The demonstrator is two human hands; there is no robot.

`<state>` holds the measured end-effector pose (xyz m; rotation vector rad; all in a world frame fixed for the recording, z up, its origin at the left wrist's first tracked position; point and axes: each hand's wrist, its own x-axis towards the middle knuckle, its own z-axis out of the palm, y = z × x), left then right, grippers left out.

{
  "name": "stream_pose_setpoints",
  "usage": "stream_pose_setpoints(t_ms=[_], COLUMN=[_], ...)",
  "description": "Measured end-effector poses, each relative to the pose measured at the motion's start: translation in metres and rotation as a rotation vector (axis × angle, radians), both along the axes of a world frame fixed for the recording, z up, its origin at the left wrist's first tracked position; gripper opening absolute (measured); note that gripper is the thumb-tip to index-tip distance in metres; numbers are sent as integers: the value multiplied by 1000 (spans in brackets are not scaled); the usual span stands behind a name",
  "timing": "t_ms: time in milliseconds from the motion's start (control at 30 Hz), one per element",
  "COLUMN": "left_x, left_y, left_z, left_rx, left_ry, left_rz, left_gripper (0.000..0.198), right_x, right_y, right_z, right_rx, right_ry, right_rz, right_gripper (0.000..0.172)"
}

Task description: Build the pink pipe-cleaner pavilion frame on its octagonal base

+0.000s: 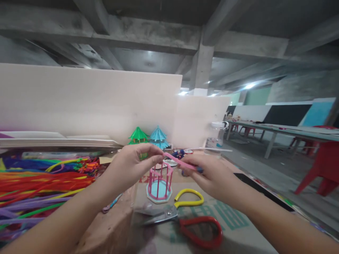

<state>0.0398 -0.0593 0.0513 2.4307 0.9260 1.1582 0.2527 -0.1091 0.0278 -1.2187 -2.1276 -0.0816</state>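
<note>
Our left hand (135, 163) and right hand (212, 173) both pinch the strip (174, 159); guess we're positioning it, so steadiness next.

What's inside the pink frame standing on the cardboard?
Inside the pink frame, a pale blue floor shows between the posts. The front posts hide narrow strips of that floor, and whatever lies beneath its base is covered.
</note>
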Motion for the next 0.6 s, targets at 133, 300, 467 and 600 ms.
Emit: stream_pose_setpoints(t_ms=[133, 300, 467, 600], left_x=[4, 10, 14, 18], left_y=[0, -4, -7, -7], left_z=[-7, -11, -15, -16], left_rx=[-30, -14, -74, -112], left_ry=[28, 59, 53, 31], left_rz=[-69, -101, -136, -147], left_gripper=[25, 18, 18, 19], right_x=[0, 1, -1, -4], right_y=[-4, 0, 1, -2], right_z=[3, 2, -1, -3], right_rx=[-17, -176, -128, -15], right_ry=[290, 505, 466, 372], right_rz=[166, 251, 242, 173], right_gripper=[16, 19, 11, 12])
